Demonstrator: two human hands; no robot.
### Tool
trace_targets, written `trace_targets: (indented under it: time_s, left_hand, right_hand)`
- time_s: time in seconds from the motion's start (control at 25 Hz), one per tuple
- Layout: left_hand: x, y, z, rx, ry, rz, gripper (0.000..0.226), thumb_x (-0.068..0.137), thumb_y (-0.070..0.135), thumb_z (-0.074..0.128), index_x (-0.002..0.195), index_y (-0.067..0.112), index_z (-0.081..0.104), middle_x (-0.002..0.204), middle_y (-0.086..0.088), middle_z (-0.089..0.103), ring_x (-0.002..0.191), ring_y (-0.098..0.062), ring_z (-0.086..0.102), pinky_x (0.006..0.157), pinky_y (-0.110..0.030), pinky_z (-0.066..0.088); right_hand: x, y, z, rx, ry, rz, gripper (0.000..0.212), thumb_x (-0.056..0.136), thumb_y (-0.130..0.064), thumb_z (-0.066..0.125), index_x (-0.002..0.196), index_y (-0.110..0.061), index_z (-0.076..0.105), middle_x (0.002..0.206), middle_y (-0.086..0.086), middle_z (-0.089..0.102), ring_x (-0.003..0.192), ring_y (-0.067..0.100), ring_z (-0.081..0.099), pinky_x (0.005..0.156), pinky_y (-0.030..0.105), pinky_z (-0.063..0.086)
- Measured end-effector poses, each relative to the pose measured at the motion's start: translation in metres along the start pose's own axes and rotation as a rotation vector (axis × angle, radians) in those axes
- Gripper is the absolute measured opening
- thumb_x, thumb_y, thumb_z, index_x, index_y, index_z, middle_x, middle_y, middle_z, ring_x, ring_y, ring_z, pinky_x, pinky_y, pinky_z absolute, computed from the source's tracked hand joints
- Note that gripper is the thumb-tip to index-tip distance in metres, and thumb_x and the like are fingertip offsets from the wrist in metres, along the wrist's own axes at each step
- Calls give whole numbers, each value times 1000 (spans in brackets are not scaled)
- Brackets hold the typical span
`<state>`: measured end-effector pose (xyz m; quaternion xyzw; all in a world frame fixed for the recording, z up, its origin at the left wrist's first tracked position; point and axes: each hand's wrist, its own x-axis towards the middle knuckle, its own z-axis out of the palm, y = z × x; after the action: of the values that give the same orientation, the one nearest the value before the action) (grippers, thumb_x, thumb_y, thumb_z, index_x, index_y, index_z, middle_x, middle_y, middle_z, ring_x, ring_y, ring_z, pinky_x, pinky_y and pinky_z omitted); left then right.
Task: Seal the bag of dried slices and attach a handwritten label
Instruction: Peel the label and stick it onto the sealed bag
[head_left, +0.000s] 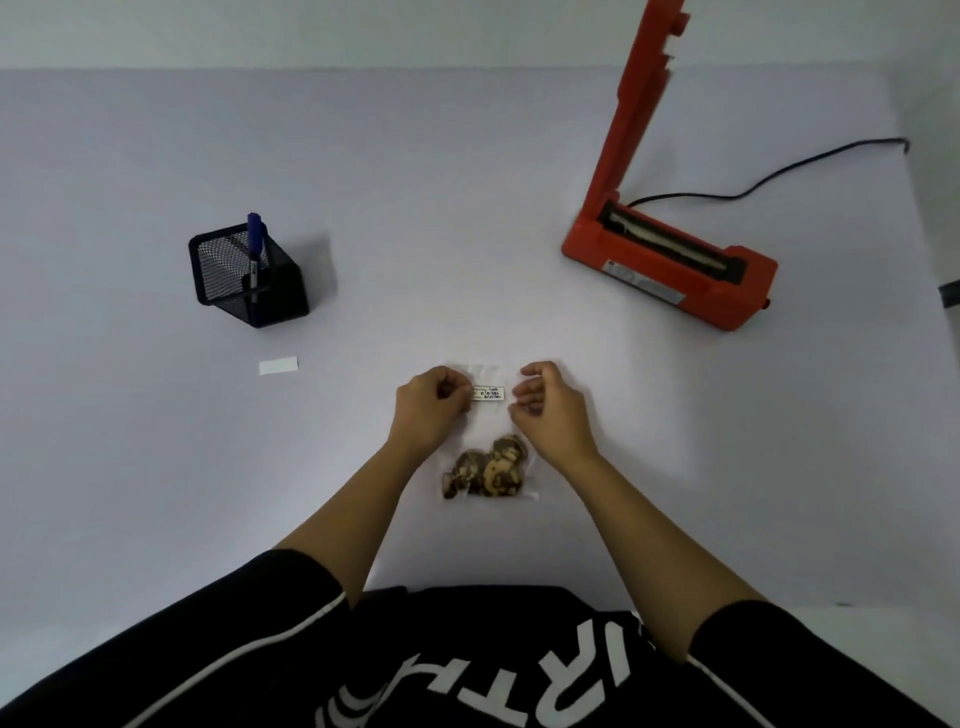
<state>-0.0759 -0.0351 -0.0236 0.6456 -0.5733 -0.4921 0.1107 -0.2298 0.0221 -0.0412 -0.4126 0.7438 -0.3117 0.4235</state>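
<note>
— Covering nearly the whole view: pale grey table (156, 467), with a dark sleeved torso cut off along the bottom edge.

— Next largest?

— Standing at far right: red heat sealer (670, 270), arm raised upright and cropped by the top edge, sealing strip exposed, black cord (779, 176) trailing right and off toward the table's far corner. Well apart from everything else.

— And on the left?

— Black mesh pen holder (249, 275), holding a blue marker (255, 244) tilted inside. Just nearer than that, lying flat: a blank white paper strip (279, 366).

— Where is the task's own thing?

— Lying flat at centre, close to the body: clear bag (488, 441), brown dried slices (488, 470) bunched at its near end. Resting on its upper part: small white label (488, 393), handwritten lines too small to read.

— Hands?

— Left hand (431, 410) curled, fingertips pinching the label's left end. Right hand (550, 410) loosely curled just beside the label's right end, thumb and fingers apart; touching the label or not, cannot tell.

— Anything hidden or blocking?

— Bag's side edges covered by both hands and wrists; top seam nearly invisible against the table, so sealed or not, impossible to say. Nothing between bag and sealer.
</note>
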Motion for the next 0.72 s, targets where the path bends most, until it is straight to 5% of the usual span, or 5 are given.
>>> trace_targets:
  time_s: [0.28, 0.52, 0.72]
  left_hand:
    - [-5, -6, 6, 29, 44, 79, 5, 86, 18, 62, 84, 19, 67, 71, 7, 64, 62, -5, 54, 53, -4, 40]
    - [-6, -9, 11, 76, 64, 109, 7, 86, 17, 61, 87, 15, 68, 76, 3, 66, 65, -6, 55, 57, -5, 41]
    - [-7, -9, 14, 141, 87, 140, 9, 87, 17, 61, 90, 12, 67, 79, -2, 68, 71, -15, 58, 67, -23, 45]
  right_hand:
    - [3, -1, -3, 73, 1, 61, 32, 80, -7, 67, 108, -12, 52, 84, 0, 63, 72, 5, 59, 64, 3, 45]
    - [6, -1, -2, 79, 15, 71, 37, 77, -12, 75, 107, -11, 53, 80, -1, 62, 69, 3, 59, 64, 6, 47]
    - [5, -1, 2, 29, 48, 42, 35, 77, -5, 73, 106, -7, 54, 81, 2, 62, 67, 4, 56, 61, 1, 44]
